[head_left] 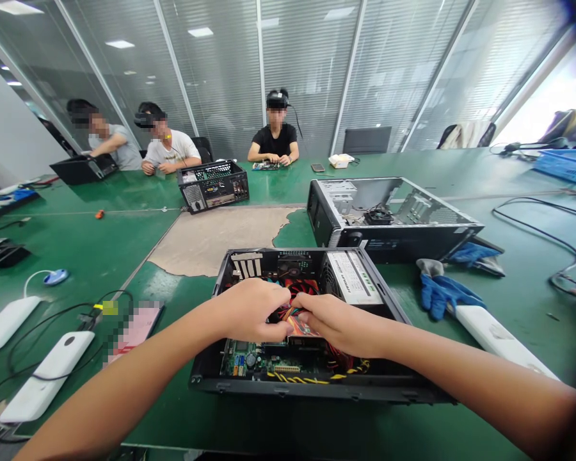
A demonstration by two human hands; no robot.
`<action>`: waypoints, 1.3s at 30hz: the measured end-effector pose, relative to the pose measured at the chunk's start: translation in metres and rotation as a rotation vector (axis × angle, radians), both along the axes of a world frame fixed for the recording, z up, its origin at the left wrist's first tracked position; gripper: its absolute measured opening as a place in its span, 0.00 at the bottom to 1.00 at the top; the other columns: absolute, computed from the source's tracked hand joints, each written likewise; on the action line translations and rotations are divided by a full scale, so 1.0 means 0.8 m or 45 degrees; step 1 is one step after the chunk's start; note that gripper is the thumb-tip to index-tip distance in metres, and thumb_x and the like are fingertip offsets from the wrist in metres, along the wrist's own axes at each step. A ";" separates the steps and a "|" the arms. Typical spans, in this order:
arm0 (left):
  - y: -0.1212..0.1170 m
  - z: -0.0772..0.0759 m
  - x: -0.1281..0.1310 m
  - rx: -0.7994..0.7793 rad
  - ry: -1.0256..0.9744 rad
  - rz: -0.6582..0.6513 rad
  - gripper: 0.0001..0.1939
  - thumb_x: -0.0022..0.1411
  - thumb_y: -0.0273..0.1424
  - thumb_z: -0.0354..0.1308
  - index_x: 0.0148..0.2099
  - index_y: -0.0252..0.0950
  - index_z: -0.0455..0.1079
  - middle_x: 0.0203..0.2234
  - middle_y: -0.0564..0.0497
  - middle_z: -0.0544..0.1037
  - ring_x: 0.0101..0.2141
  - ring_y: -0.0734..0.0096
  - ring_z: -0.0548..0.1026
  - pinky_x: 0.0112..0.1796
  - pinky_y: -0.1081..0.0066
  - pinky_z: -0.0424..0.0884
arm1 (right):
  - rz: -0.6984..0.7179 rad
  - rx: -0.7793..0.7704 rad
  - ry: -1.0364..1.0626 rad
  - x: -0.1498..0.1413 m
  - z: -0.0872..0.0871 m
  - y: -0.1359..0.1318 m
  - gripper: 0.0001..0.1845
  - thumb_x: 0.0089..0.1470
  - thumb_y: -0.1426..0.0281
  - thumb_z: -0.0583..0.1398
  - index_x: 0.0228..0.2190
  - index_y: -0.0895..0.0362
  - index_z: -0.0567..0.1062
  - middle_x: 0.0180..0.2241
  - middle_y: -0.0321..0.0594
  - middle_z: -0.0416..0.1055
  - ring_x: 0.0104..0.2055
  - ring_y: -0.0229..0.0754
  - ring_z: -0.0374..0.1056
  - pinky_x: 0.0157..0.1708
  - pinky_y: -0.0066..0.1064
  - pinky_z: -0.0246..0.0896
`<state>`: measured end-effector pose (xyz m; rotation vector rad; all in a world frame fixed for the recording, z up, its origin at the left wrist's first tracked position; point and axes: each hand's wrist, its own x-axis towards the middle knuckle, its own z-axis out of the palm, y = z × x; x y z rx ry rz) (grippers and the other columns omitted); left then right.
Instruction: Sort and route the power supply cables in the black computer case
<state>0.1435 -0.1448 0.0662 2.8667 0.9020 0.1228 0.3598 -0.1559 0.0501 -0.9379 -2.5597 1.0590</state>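
Observation:
An open black computer case (288, 388) lies on its side in front of me. Both my hands reach over its middle, close together. My left hand (255, 309) curls its thumb and fingers around thin multicoloured cables (281, 314). From the other side, the fingertips of my right hand (338, 322) are pinched on the same cables. Under and behind them shows a red and black fan (301, 288). A power supply (352, 276) with a white label sits at the case's back right. The green motherboard (242, 358) shows at the near left; my hands hide its middle.
A second open case (403, 240) stands behind at right, near blue gloves (441, 291). White power strips (50, 374) and a phone (137, 326) lie left. A torn cardboard sheet (221, 237) lies behind. Across the table, several people work; one (273, 141) handles a circuit board.

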 end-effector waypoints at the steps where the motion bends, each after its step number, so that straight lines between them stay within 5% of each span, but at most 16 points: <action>1: 0.001 -0.001 0.001 0.035 0.007 0.000 0.11 0.59 0.39 0.54 0.30 0.37 0.62 0.23 0.51 0.72 0.24 0.69 0.69 0.25 0.69 0.56 | -0.023 0.008 0.024 0.000 -0.002 0.000 0.09 0.62 0.73 0.48 0.36 0.57 0.67 0.30 0.38 0.68 0.29 0.38 0.60 0.31 0.30 0.52; 7: -0.002 -0.010 0.009 0.318 0.051 -0.119 0.07 0.56 0.35 0.53 0.31 0.36 0.64 0.25 0.49 0.73 0.27 0.66 0.71 0.29 0.66 0.62 | -0.034 0.031 -0.006 0.001 -0.001 0.003 0.12 0.63 0.69 0.48 0.30 0.56 0.67 0.25 0.34 0.65 0.25 0.36 0.55 0.28 0.29 0.49; 13: -0.005 -0.022 0.011 0.530 0.041 -0.233 0.07 0.59 0.33 0.51 0.31 0.36 0.65 0.25 0.48 0.73 0.27 0.65 0.71 0.29 0.64 0.62 | 0.064 -0.153 0.031 0.005 0.000 0.010 0.16 0.64 0.66 0.48 0.28 0.57 0.67 0.26 0.35 0.65 0.28 0.36 0.57 0.29 0.28 0.53; 26: 0.006 -0.031 0.001 0.164 -0.065 -0.114 0.14 0.62 0.41 0.54 0.30 0.36 0.63 0.25 0.50 0.74 0.27 0.67 0.72 0.27 0.68 0.61 | -0.009 -0.104 0.044 0.000 -0.007 0.013 0.13 0.62 0.69 0.50 0.30 0.57 0.71 0.27 0.36 0.70 0.27 0.36 0.62 0.30 0.28 0.53; 39: 0.005 -0.034 0.000 0.141 -0.062 -0.086 0.16 0.61 0.43 0.54 0.29 0.36 0.65 0.22 0.51 0.73 0.25 0.69 0.71 0.26 0.70 0.61 | 0.024 0.004 -0.072 -0.005 -0.008 0.014 0.15 0.63 0.70 0.48 0.28 0.58 0.70 0.24 0.35 0.65 0.25 0.34 0.55 0.28 0.28 0.47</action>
